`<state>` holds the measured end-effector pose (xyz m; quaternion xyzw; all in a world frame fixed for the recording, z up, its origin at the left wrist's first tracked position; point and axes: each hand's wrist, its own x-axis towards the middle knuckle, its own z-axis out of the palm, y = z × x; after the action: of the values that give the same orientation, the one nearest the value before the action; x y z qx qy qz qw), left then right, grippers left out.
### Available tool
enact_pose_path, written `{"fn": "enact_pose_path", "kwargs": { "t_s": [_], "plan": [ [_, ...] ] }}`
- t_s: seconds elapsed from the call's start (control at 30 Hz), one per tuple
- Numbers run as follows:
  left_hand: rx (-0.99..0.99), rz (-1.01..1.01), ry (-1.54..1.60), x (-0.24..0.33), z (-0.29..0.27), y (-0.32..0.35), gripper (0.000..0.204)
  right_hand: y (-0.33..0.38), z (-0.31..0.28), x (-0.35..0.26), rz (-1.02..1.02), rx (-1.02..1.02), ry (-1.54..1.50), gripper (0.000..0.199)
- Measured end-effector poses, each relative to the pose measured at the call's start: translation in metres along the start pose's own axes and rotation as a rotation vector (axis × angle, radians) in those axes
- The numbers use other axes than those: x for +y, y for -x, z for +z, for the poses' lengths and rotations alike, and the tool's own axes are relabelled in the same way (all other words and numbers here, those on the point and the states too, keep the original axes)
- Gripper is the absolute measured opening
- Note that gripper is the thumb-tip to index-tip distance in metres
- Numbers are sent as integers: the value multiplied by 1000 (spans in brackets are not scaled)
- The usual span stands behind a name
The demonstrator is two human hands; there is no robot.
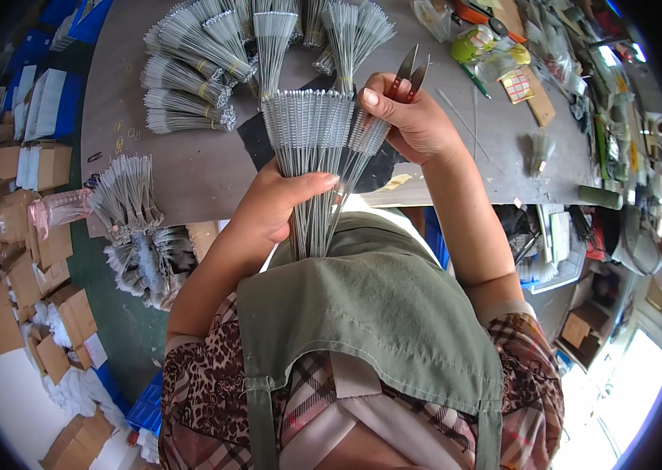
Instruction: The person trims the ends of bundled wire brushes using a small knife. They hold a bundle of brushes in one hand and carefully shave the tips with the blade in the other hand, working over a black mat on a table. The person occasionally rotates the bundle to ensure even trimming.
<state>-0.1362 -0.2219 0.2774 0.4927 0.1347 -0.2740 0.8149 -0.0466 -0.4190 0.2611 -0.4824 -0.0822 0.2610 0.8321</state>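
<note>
My left hand (277,202) is wrapped round the wire stems of a fan of thin straw brushes (309,129), with its thumb across the front. The grey bristle heads point up and away from me. At the fan's right side, a small group of brushes (367,135) splits off at a slant. My right hand (418,124) has its thumb against the heads of that group. The same hand holds a pair of scissors (418,72), blades pointing up and standing apart. Its lower fingers are partly hidden behind the brushes.
Several tied brush bundles (190,66) lie at the table's far side, and more (131,192) hang at the left edge. A black mat (256,141) lies under my hands. A green pen (477,81) and loose wires rest at right. Cardboard boxes (76,313) stand at left.
</note>
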Motion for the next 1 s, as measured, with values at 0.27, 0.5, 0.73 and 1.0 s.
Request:
{"fn": "enact_pose_path", "kwargs": {
  "t_s": [0.27,0.5,0.73,1.0],
  "plan": [
    [-37,37,-9,-1,-4,-1,29,4,9,-7,-41,-40,-7,21],
    [-17,37,28,0,-4,2,33,-2,10,-11,-72,-26,89,16],
    [-42,-26,89,4,-6,5,30,0,11,-12,-57,-84,41,19],
    [-13,20,-9,-1,-3,0,33,1,4,-7,5,-96,39,27]
  ]
}}
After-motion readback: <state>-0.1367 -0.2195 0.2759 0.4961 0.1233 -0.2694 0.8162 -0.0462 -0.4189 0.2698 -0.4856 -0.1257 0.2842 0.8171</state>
